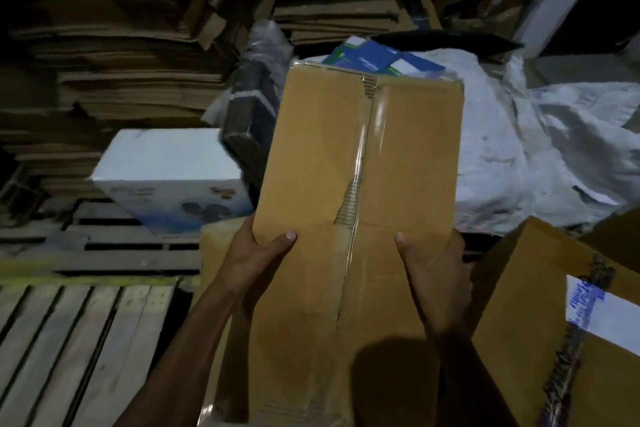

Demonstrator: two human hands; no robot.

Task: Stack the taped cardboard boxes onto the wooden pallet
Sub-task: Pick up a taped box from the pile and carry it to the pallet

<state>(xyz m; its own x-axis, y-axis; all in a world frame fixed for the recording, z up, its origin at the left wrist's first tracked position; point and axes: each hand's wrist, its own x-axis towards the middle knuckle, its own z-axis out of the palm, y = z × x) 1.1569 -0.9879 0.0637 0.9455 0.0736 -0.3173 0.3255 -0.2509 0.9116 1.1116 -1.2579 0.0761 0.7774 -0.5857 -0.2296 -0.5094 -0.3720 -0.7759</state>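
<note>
both hands hold one taped cardboard box (349,184) in the middle of the view, long side running away from the person. the left hand (256,263) has its grip closed on the box's left edge, thumb lying across the top face and the other fingers wrapped out of sight down the side. the right hand (436,270) grips the right edge the same way, thumb on top. clear tape (363,156) runs along the centre seam of the box, and the cardboard is torn in spots along that seam. the box is held up in the air, above another brown box (221,288) that shows just under and left of it.

the wooden pallet (79,340) lies at lower left, its pale slats bare near the person. a second, darker pallet (114,246) sits beyond it, and a white carton (166,177) with a printed picture on its side rests on that one, left of the held box and apart from it.

at lower right stands a further brown box (540,322) with a white label (602,312) and dark tape. behind the held box are a white sack (519,156), some blue packets (374,57) and a plastic-wrapped dark bundle (249,107). stacks of flattened cardboard (114,55) fill the background.
</note>
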